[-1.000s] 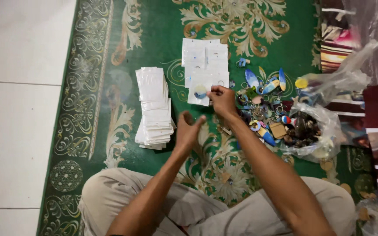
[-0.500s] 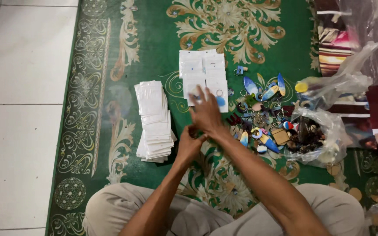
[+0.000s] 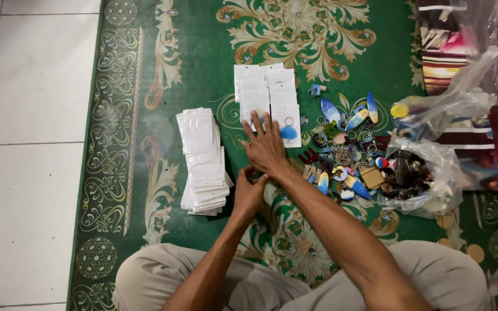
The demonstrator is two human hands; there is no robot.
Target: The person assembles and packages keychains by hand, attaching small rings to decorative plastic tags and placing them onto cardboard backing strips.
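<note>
Person sits cross-legged on green carpet [image 3: 203, 52]. Right hand [image 3: 266, 147] open, flat, fingers spread on white packets [image 3: 269, 92]. Left hand [image 3: 249, 193] curled just below; contents hidden. Packet stack [image 3: 202, 161] left, keychain pile [image 3: 347, 150] right.

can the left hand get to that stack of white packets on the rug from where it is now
Probably yes. The left hand sits just right of the white packets, and only bare rug lies between; the right hand is off to the other side.

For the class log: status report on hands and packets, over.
Right hand flat, open, on filled white packets. Left hand curled below it, grip unclear. Keychain pile close right; empty packet stack left.
</note>
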